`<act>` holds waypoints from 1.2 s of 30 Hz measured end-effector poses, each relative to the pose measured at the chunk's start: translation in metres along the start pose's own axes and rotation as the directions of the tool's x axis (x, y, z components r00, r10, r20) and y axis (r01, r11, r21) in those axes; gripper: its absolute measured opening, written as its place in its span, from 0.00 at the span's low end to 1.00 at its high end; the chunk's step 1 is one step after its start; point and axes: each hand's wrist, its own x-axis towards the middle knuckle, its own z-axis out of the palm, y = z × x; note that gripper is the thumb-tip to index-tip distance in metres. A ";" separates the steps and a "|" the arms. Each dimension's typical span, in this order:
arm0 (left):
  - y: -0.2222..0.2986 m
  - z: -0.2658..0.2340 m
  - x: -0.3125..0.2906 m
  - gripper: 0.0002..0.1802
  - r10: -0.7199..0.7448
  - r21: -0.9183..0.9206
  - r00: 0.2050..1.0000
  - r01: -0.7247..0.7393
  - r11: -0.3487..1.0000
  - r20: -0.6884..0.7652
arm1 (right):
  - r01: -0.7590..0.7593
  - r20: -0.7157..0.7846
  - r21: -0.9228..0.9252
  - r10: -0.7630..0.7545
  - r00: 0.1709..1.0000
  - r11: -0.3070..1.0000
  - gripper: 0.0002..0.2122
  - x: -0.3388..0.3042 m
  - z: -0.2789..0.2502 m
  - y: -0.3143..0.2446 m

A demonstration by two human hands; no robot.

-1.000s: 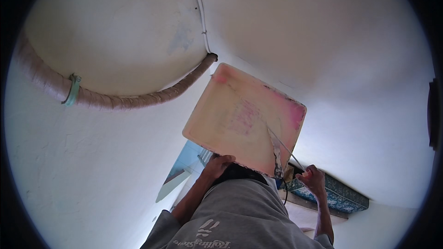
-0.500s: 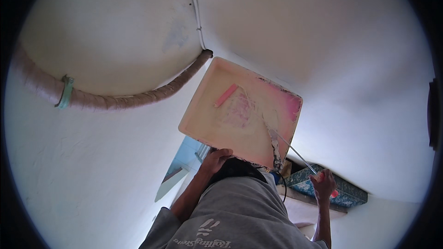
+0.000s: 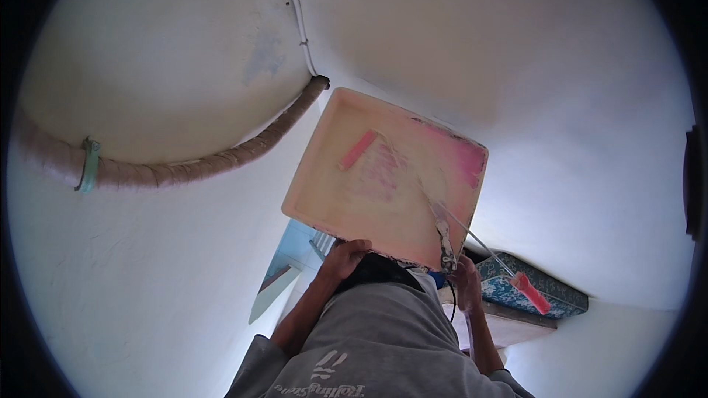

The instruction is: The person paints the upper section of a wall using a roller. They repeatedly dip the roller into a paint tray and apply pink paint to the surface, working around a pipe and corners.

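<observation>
A shallow pinkish paint tray (image 3: 317, 177), smeared with cream and pink paint, is tilted in front of my body. My left hand (image 3: 345, 256) grips its near edge, thumb over the rim. A paint roller with a pink sleeve (image 3: 358, 149) lies in the tray; its thin rod crosses the right rim, and the red handle (image 3: 532, 295) sticks out untouched. A paint-caked brush-like tool (image 3: 445, 242) rests at the near right corner. My right hand (image 3: 466, 280) is closed there, against the corner and the tool's end; which of them it grips is hidden.
A cloth-wrapped pipe (image 3: 184, 172) with a green clamp (image 3: 89, 166) curves along the left wall. White cable conduit (image 3: 299, 18) runs up from its end. A patterned blue-green mattress-like block (image 3: 527, 280) lies below on the right, and pale walls surround the tray closely.
My right hand has let go of the roller handle and moved left to the tray's near right corner. My left hand keeps its hold, and the roller stays in the tray.
</observation>
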 end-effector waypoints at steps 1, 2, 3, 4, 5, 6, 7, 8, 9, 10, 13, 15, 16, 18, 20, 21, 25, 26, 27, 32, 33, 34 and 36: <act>-0.001 -0.003 0.000 0.12 0.050 0.185 0.999 -0.050 0.981 0.004 | -0.125 0.111 0.485 0.081 0.991 0.866 0.34 0.014 0.010 0.002; -0.003 -0.007 0.001 0.12 0.056 0.189 0.998 -0.055 0.981 0.001 | -0.127 0.118 0.488 0.079 0.990 0.864 0.34 0.024 0.011 0.008; -0.007 -0.010 0.002 0.12 0.097 0.171 0.995 -0.102 0.980 0.038 | -0.157 0.197 0.448 0.074 0.978 0.880 0.36 0.034 0.008 0.012; -0.011 -0.013 0.002 0.12 0.083 0.163 0.996 -0.086 0.983 0.027 | -0.181 0.240 0.559 0.050 0.969 0.809 0.35 0.040 0.008 0.017; -0.015 -0.016 0.002 0.13 0.070 0.154 0.997 -0.072 0.985 0.015 | -0.214 0.285 0.657 0.025 0.958 0.722 0.35 0.046 0.008 0.023; -0.013 -0.013 0.002 0.13 0.074 0.157 0.997 -0.075 0.985 0.010 | -0.220 0.292 0.658 0.025 0.956 0.720 0.35 0.052 0.009 0.020; -0.010 -0.009 0.000 0.13 -0.019 0.015 0.999 0.019 1.000 -0.028 | -0.265 0.335 0.649 0.045 0.941 0.714 0.33 0.057 0.009 0.013; -0.009 -0.007 -0.001 0.14 -0.115 -0.130 0.992 0.107 0.986 -0.051 | -0.309 0.377 0.636 0.064 0.924 0.707 0.32 0.062 0.010 0.010; -0.008 -0.009 0.000 0.15 -0.155 -0.144 0.988 0.154 0.977 0.005 | -0.313 0.362 0.620 0.092 0.928 0.720 0.32 0.066 0.011 0.007; -0.010 -0.008 0.001 0.15 -0.155 -0.140 0.988 0.154 0.978 0.000 | -0.316 0.364 0.623 0.092 0.927 0.715 0.32 0.069 0.013 0.003; -0.019 -0.011 -0.003 0.20 -0.175 -0.101 0.982 0.166 0.981 -0.077 | -0.287 0.316 0.650 0.093 0.944 0.703 0.31 0.070 0.023 -0.005; -0.027 -0.018 -0.002 0.24 -0.159 -0.075 0.986 0.155 0.985 -0.052 | -0.310 0.215 0.634 0.223 0.951 0.709 0.28 0.071 0.025 -0.003; -0.028 -0.020 -0.001 0.24 -0.158 -0.076 0.986 0.153 0.985 -0.054 | -0.312 0.218 0.632 0.224 0.950 0.709 0.28 0.071 0.026 0.000; -0.031 -0.020 0.000 0.27 -0.170 -0.100 0.985 0.166 0.981 -0.033 | -0.275 0.098 0.578 0.269 0.958 0.768 0.26 0.072 0.025 0.007; -0.032 -0.017 0.002 0.27 -0.166 -0.079 0.985 0.163 0.983 -0.035 | -0.289 0.093 0.546 0.286 0.954 0.786 0.25 0.074 0.023 0.009; -0.031 -0.014 0.002 0.28 -0.167 -0.056 0.985 0.165 0.985 -0.033 | -0.298 0.081 0.517 0.301 0.950 0.802 0.25 0.074 0.021 0.010; -0.020 -0.006 0.006 0.31 -0.138 0.015 0.990 0.138 0.990 -0.002 | -0.301 0.083 0.618 0.321 0.944 0.726 0.25 0.078 0.009 0.041; -0.010 0.002 0.005 0.29 -0.130 0.157 0.991 0.124 0.980 0.029 | -0.267 0.073 0.643 0.290 0.954 0.718 0.25 0.075 0.013 0.036; -0.003 0.005 0.004 0.27 -0.127 0.295 0.990 0.103 0.950 0.065 | -0.230 0.059 0.666 0.257 0.965 0.709 0.25 0.073 0.016 0.032; 0.051 -0.060 -0.008 0.30 -0.287 0.675 0.957 0.189 0.713 0.036 | -0.192 0.015 0.647 0.240 0.971 0.737 0.26 0.060 -0.009 0.061; 0.055 -0.081 -0.003 0.26 -0.065 0.775 0.991 0.135 0.618 -0.121 | -0.204 -0.017 0.620 0.273 0.962 0.758 0.26 0.059 -0.013 0.068; 0.062 -0.101 -0.003 0.24 0.060 0.429 0.980 0.028 0.903 -0.190 | -0.208 -0.017 0.620 0.277 0.961 0.757 0.26 0.057 -0.016 0.074; 0.099 -0.086 0.011 0.28 0.366 0.449 0.849 -0.177 0.876 -0.380 | -0.224 0.007 0.606 0.276 0.961 0.763 0.25 0.054 -0.017 0.073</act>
